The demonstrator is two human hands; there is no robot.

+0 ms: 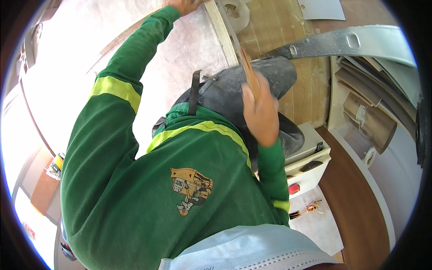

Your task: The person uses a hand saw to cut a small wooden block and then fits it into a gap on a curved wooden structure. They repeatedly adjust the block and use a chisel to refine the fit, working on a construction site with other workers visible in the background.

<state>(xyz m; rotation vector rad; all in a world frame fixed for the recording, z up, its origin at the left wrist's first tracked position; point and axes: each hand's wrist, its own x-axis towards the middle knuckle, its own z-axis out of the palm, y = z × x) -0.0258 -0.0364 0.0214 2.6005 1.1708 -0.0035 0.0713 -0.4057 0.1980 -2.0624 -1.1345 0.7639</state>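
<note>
My right hand [262,110] is closed around the wooden handle of a tool [250,74]. A long, thin greyish part runs up from the handle beside the cream-coloured edge [221,33] of a pale panel; motion blur hides its exact kind. At the top border my left hand [181,5] lies against the far part of the pale panel [189,49]. The picture's edge cuts off its fingers, so their grip cannot be made out. My green sleeve stretches across the panel, and my dark-trousered legs are bent just below the tool.
A curved silver metal bar [333,42] crosses at the upper right above the wood-look floor [288,22]. Brown sheets [369,117] lean at the right. Beside my leg stands a white box-like unit [310,168] with a red item [294,189]; a long brown board [355,202] lies past it.
</note>
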